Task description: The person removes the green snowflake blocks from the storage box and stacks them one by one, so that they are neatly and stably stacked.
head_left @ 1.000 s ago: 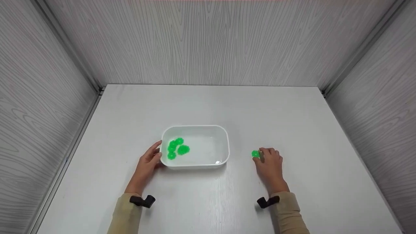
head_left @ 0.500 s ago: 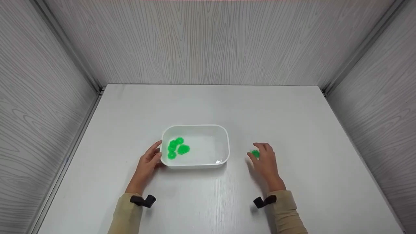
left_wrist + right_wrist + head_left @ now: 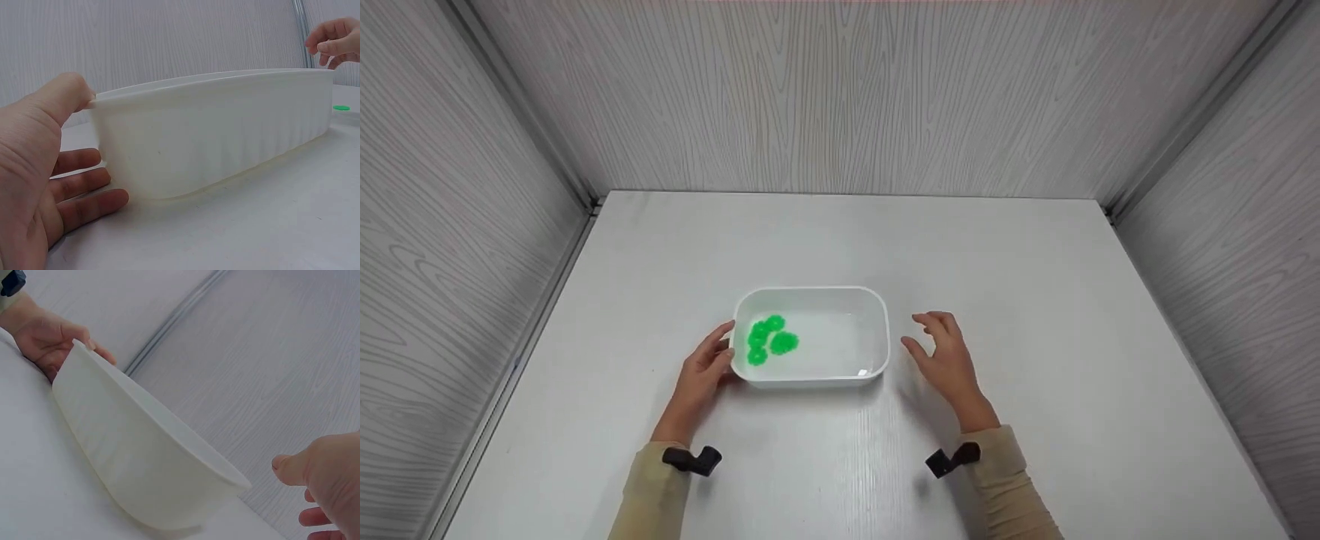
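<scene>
A white plastic box (image 3: 840,379) stands on the table, with several green flower-shaped pieces (image 3: 784,343) lying in its left part. My left hand (image 3: 697,382) holds the box's left end, thumb at the rim in the left wrist view (image 3: 67,95), other fingers by the outer wall. My right hand (image 3: 949,364) hovers a little right of the box, thumb and fingers apart, nothing seen between them. On the table beyond the box's right end, the left wrist view shows one green flower-shaped piece (image 3: 341,107); it is hidden in the head view.
The white table (image 3: 840,465) is bounded by wood-grain panels at the back (image 3: 840,97), left (image 3: 457,225) and right (image 3: 1222,262). A small black device (image 3: 692,460) sits on the left wrist, and another black device (image 3: 952,457) on the right.
My right hand has let go of the green flower-shaped piece and moved left and slightly away from me toward the box, fingers spread. The left hand and box have hardly moved.
</scene>
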`<action>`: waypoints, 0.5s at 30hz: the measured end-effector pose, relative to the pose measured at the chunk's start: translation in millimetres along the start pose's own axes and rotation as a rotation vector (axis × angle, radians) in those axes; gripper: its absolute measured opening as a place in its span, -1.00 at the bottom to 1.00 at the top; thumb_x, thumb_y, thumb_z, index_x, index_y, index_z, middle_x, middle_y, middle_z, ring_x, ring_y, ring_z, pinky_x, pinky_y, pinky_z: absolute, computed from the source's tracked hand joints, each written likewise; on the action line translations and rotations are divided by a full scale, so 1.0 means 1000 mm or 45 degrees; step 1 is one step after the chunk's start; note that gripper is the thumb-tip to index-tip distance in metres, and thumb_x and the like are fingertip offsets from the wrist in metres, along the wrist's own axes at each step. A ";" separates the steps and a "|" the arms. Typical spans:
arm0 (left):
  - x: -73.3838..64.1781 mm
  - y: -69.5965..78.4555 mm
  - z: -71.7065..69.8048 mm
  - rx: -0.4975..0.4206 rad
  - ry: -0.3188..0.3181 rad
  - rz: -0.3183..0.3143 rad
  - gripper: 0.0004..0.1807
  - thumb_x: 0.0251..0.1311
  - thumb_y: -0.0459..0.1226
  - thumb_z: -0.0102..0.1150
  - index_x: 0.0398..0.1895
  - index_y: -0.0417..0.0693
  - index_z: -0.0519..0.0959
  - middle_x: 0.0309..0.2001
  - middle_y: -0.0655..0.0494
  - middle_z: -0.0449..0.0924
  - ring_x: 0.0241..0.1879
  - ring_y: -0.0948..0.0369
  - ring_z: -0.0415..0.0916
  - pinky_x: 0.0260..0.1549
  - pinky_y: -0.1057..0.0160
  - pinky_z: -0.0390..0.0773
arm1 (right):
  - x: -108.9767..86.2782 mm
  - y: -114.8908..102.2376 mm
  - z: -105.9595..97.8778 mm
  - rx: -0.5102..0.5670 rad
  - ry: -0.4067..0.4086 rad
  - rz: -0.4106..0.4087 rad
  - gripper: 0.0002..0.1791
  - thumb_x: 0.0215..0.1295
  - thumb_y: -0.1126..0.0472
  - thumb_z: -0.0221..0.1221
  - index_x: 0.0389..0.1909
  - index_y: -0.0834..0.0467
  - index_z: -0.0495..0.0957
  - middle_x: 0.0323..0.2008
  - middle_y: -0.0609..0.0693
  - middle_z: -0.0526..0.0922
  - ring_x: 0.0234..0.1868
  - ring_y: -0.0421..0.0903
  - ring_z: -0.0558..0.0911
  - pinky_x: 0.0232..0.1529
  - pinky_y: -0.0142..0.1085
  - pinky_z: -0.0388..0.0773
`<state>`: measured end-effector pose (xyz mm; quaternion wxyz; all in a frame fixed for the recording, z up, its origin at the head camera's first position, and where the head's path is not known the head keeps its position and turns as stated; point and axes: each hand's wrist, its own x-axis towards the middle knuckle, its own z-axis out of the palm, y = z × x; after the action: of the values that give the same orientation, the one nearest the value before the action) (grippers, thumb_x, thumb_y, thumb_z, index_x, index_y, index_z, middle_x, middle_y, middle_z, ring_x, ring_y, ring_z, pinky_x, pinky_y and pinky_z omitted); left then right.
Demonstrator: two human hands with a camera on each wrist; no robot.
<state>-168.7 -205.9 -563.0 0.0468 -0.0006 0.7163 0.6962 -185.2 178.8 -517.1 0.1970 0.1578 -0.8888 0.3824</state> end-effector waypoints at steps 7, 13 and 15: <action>-0.009 0.018 0.005 -0.020 0.002 -0.024 -0.51 0.37 -0.25 -0.06 0.36 0.11 0.26 0.13 -0.22 0.37 0.01 -0.13 0.40 -0.08 -0.09 0.44 | 0.011 -0.021 0.002 0.107 -0.059 -0.006 -0.62 0.15 0.20 0.29 0.00 0.18 0.51 -0.08 0.06 0.44 -0.14 -0.03 0.51 -0.12 -0.13 0.50; -0.004 0.011 0.003 -0.034 0.004 -0.025 -0.50 0.37 -0.23 -0.05 0.36 0.14 0.25 0.14 -0.21 0.36 0.02 -0.11 0.41 -0.09 -0.06 0.46 | 0.020 -0.032 0.011 0.115 -0.077 -0.117 -0.61 0.15 0.19 0.29 -0.01 0.22 0.50 -0.11 0.06 0.45 -0.15 0.02 0.51 -0.12 -0.15 0.50; -0.002 0.004 0.002 -0.031 0.017 -0.031 -0.51 0.37 -0.21 -0.04 0.35 0.19 0.27 0.14 -0.17 0.37 0.01 -0.07 0.42 -0.11 0.01 0.49 | 0.022 -0.037 0.014 0.104 -0.094 -0.139 -0.62 0.16 0.18 0.28 -0.01 0.21 0.50 -0.11 0.06 0.45 -0.15 0.02 0.50 -0.12 -0.18 0.50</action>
<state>-166.4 -203.9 -559.2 0.0504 -0.0146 0.7081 0.7042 -191.9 141.5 -492.8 0.1779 0.2280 -0.8692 0.4010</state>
